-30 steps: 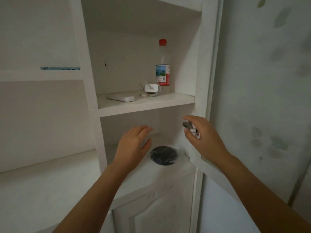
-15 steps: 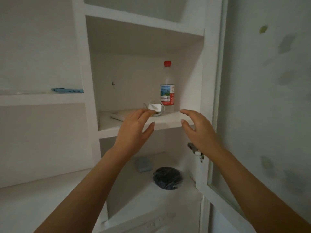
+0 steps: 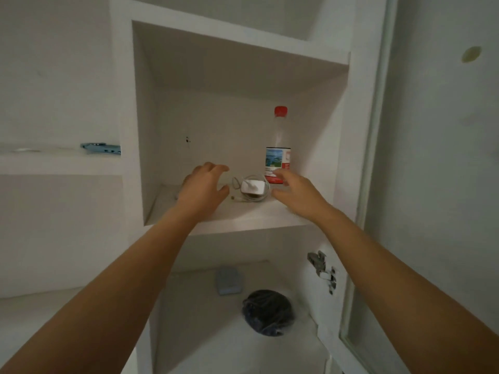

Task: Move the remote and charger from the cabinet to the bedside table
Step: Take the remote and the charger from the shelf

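Observation:
A white charger (image 3: 252, 186) with its coiled cable lies on the middle shelf (image 3: 243, 215) of the open white cabinet. My left hand (image 3: 202, 186) hovers over the shelf just left of the charger, fingers spread, and hides the white remote beneath it. To the charger's right, my right hand (image 3: 295, 193) reaches in with fingers apart, close to the charger but apart from it. Neither hand holds anything.
A clear bottle (image 3: 279, 147) with a red cap stands behind the charger at the shelf's back right. The lower shelf holds a dark bundle (image 3: 268, 311) and a small grey-blue box (image 3: 228, 280). A blue object (image 3: 101, 149) lies on the left ledge. The open door's hinge (image 3: 322, 271) is at right.
Both hands have moved up and forward into the middle shelf. The left hand now covers the remote, and the right hand has come beside the charger.

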The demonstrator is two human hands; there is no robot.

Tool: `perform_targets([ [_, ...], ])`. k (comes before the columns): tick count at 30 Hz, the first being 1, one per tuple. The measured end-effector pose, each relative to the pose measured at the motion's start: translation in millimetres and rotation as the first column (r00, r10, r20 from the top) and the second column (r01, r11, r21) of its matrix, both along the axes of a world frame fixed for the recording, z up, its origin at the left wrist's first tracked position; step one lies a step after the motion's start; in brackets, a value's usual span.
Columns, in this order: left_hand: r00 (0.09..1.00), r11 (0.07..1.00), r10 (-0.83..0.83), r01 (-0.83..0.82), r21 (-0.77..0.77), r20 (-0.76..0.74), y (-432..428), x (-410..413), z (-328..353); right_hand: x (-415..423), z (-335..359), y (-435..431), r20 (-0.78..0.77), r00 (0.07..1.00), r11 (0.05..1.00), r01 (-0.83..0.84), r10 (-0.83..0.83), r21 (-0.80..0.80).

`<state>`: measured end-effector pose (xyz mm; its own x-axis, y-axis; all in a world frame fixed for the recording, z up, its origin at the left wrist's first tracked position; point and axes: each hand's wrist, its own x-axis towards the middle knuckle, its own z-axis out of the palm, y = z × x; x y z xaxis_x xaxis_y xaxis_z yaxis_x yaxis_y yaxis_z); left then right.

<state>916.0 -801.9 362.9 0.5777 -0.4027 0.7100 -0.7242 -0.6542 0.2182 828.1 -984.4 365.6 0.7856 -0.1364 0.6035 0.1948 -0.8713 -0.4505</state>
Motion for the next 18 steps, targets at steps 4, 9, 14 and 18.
perform_targets([
  [4,0.992,0.993,0.121,-0.121,-0.008,-0.039,18,9,-1,39,8,2,-0.114,0.992,0.997,-0.053,0.046,-0.063],
  [9,0.961,0.968,0.251,-0.252,0.005,-0.116,34,14,-4,72,13,10,-0.168,0.985,0.988,-0.057,0.032,-0.143],
  [14,0.949,0.957,0.288,-0.29,0.0,-0.126,37,15,-5,94,11,11,-0.203,0.979,0.983,-0.001,-0.037,-0.181],
  [18,0.956,0.963,0.266,-0.268,-0.001,-0.12,34,16,-6,105,6,12,-0.253,0.965,0.979,0.023,-0.075,-0.201],
])
